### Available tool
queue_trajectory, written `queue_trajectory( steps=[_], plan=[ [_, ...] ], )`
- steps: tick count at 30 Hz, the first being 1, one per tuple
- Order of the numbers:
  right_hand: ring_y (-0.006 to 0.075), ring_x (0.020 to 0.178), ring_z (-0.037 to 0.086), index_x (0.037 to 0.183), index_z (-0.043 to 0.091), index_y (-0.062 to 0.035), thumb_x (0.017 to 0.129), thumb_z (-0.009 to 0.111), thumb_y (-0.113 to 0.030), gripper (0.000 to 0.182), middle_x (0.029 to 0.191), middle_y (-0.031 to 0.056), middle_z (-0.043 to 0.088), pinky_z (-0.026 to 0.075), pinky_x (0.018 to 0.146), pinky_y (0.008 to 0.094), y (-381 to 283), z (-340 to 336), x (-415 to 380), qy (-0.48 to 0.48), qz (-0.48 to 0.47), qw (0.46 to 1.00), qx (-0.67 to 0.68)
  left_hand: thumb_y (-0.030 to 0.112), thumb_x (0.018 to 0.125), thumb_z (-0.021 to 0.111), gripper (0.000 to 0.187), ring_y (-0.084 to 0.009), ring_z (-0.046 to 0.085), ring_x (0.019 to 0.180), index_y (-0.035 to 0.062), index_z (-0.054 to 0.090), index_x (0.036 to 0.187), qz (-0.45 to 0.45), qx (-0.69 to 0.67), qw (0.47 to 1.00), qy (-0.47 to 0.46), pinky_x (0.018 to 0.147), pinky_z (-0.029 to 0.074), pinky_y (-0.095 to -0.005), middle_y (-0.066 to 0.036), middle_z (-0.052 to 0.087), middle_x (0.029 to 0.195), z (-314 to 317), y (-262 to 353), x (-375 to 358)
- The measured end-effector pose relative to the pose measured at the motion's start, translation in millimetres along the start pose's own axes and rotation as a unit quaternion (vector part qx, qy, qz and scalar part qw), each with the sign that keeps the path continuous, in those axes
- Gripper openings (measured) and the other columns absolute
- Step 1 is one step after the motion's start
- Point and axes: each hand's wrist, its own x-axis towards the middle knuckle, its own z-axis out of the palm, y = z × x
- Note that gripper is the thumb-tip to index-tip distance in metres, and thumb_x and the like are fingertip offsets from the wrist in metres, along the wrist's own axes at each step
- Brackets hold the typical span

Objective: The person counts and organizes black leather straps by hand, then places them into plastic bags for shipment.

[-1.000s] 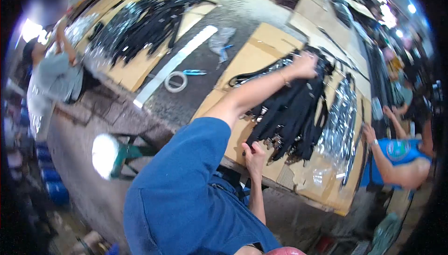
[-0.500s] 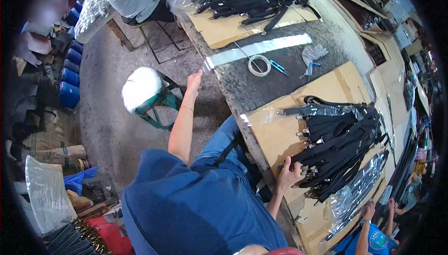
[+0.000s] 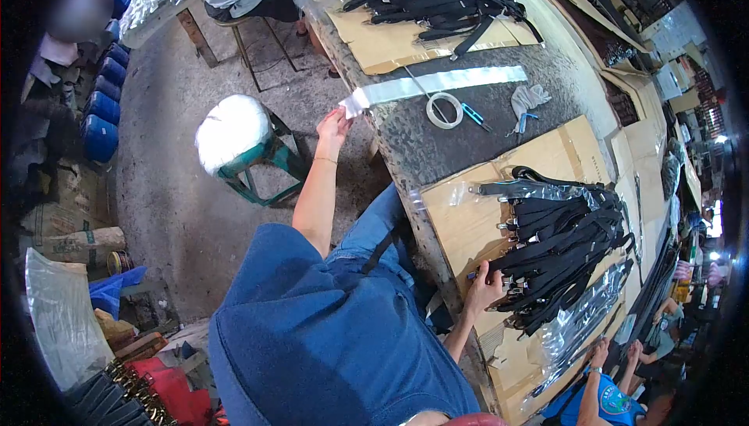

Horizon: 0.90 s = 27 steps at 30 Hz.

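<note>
Your left grip (image 3: 334, 125) is pinching the end of the pale plastic strip (image 3: 452, 81) lying across the bench (image 3: 413, 137); your right grip (image 3: 485, 287) is resting half-curled by the black straps (image 3: 573, 231) on the cardboard (image 3: 459, 227), whether holding anything I cannot tell.

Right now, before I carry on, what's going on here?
A person in a blue shirt is at a worktable. The left hand appears to pinch the end of a pale strip at the table's edge. The right hand is at the metal ends of black straps piled on cardboard; whether it grips anything isn't clear. A white ring-shaped roll lies beside the strip.
</note>
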Motion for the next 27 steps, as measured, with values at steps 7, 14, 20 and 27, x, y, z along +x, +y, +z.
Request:
queue_trajectory(
  steps=[7,14,20,27],
  plan=[
    [0.0114,0.057,0.049,0.085,0.064,0.0013,0.086,0.067,-0.025,0.027,0.066,0.0037,0.058,0.04,0.053,0.0275,-2,1,-2,0.024,-0.038,0.999,0.028,0.002,0.083,0.066,0.025,-0.0211,0.066,0.08,0.0058,0.052,0.103,0.032,0.075,0.997,-0.01,0.071,0.053,-0.0369,-0.008,0.065,0.088,6,2,-4],
    [0.0136,0.056,0.051,0.078,0.06,0.0028,0.085,0.068,-0.025,0.029,0.062,0.0059,0.057,0.041,0.053,0.029,-10,0,-3,0.044,-0.066,0.997,-0.005,0.0,0.08,0.069,0.027,-0.0182,0.065,0.077,0.0068,0.051,0.099,0.042,0.085,0.995,0.026,0.061,0.052,-0.0315,-0.005,0.064,0.083,24,8,-18],
    [0.0113,0.061,0.052,0.082,0.063,0.0016,0.086,0.067,-0.023,0.025,0.068,0.0048,0.059,0.042,0.055,0.0268,-14,-6,-4,0.006,-0.018,1.0,0.005,0.0,0.08,0.069,0.023,-0.0153,0.061,0.063,0.0064,0.052,0.093,0.112,0.126,0.984,0.064,0.05,0.049,-0.0268,-0.005,0.062,0.079,13,4,2],
    [0.0151,0.057,0.054,0.083,0.063,0.0053,0.085,0.068,-0.026,0.032,0.066,0.0087,0.061,0.043,0.054,0.0287,-15,-6,-4,0.032,-0.076,0.997,0.001,0.014,0.085,0.065,0.018,-0.0185,0.063,0.07,-0.0008,0.063,0.095,0.264,0.385,0.873,0.139,0.062,0.05,-0.0323,-0.008,0.064,0.075,26,10,-9]
  ],
)
